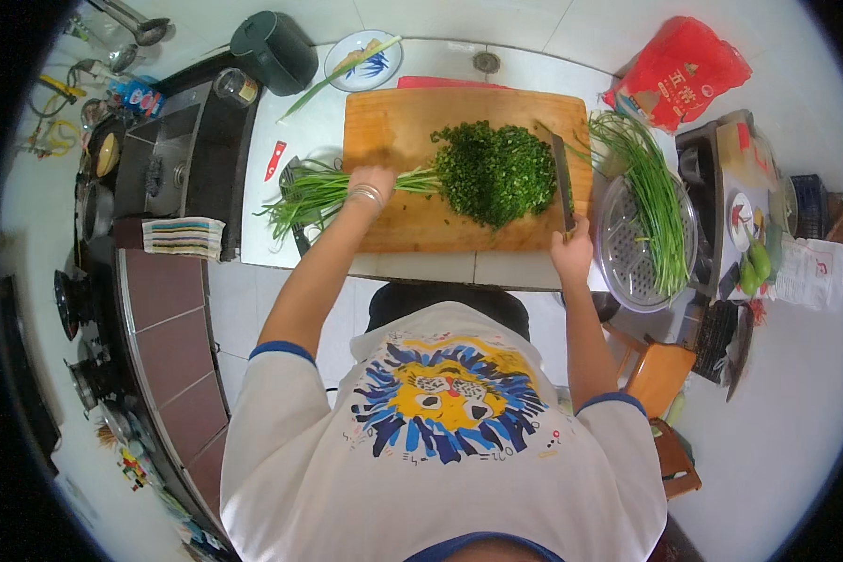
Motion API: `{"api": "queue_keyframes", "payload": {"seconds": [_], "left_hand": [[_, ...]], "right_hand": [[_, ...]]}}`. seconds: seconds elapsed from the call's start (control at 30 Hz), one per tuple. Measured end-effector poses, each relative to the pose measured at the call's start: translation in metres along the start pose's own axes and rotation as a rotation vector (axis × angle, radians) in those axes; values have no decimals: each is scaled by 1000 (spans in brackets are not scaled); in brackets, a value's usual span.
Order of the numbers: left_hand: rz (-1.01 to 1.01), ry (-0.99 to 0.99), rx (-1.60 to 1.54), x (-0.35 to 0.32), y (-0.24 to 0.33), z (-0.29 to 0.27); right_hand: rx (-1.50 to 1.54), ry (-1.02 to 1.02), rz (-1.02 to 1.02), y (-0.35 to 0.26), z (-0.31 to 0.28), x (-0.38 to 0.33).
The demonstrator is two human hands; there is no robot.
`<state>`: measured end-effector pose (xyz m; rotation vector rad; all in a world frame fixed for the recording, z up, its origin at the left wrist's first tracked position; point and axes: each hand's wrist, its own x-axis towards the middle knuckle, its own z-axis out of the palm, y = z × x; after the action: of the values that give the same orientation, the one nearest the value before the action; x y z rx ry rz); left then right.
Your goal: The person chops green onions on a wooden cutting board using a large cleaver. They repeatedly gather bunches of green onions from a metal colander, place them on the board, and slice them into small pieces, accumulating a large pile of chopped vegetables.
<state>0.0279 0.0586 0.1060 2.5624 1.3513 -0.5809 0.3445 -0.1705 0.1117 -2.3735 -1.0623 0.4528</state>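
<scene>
My left hand (371, 181) presses down on a bundle of long green chives (318, 192) that lies across the left part of a wooden cutting board (398, 126). A bracelet sits on that wrist. My right hand (571, 245) grips the handle of a cleaver (562, 178), whose blade stands edge-down on the board to the right of a big heap of chopped chives (494, 171). The bundle's cut ends meet the heap.
A metal steamer tray (628, 253) with uncut chives (651, 197) sits right of the board. A red plastic bag (679, 70) lies at the back right; a blue-patterned plate (361, 61), a dark pot (272, 47) and a sink (159, 159) at the left. An orange stool (660, 375) stands lower right.
</scene>
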Motion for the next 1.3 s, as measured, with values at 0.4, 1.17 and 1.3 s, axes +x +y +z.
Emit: {"api": "queue_keyframes", "payload": {"seconds": [0.4, 1.17, 1.3], "left_hand": [[6, 88, -43, 27, -22, 62], [-134, 133, -199, -14, -8, 50], [-62, 40, -225, -42, -71, 46]], "right_hand": [[297, -118, -12, -84, 37, -57], [118, -275, -175, -185, 132, -57], [108, -352, -188, -191, 123, -69]]}}
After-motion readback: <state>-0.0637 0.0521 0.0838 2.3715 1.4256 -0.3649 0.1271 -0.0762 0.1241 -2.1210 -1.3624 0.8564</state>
